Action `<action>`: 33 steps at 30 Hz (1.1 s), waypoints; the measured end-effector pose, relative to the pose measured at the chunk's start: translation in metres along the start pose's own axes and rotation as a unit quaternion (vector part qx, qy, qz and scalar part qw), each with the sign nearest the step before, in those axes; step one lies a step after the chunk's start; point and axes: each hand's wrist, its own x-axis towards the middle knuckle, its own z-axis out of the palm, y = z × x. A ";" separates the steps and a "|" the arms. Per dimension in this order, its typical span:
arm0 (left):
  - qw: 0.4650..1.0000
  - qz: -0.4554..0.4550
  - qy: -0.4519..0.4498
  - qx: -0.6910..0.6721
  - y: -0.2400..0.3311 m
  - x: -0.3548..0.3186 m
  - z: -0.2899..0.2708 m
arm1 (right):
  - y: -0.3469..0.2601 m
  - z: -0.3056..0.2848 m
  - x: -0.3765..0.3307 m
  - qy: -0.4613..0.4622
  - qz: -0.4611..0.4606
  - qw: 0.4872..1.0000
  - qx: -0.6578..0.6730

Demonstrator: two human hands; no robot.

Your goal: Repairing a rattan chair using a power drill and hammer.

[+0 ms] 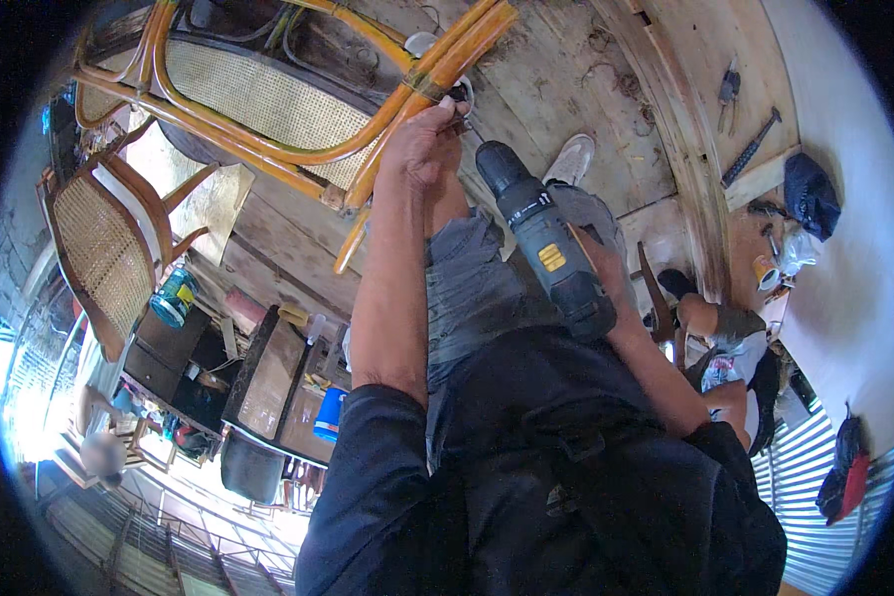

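My right hand (596,260) is closed around the grip of a black cordless drill (546,238) with a yellow mark on its body. The drill's chuck and thin bit point up and left, toward the fingertips of my left hand (432,139). Those fingers are pinched together against the underside of an orange-brown rattan furniture frame (397,114), beside a bound joint. A small dark and white round piece (462,92) shows just past them; what the fingers hold is hidden. Woven cane panels (268,89) fill the frame.
A cane-backed wooden chair (104,238) stands left, near a blue-green tub (174,296). Pliers (729,87), a hammer (752,147) and a dark cloth (813,194) lie right. One person (730,348) sits at right; another (101,452) is far left.
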 end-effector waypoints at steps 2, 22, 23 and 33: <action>1.000 0.011 0.000 0.029 0.002 -0.006 0.000 | 0.002 -0.003 -0.001 -0.007 0.014 1.000 0.023; 0.984 -0.081 -0.020 -0.155 -0.099 -0.142 0.084 | 0.010 0.005 -0.015 -0.011 0.089 0.996 0.000; 0.981 -0.087 -0.031 -0.171 -0.099 -0.142 0.085 | 0.008 0.002 -0.014 -0.036 0.107 0.993 0.026; 0.985 -0.072 -0.024 -0.152 -0.089 -0.136 0.088 | -0.009 0.000 -0.007 -0.022 0.054 0.998 0.033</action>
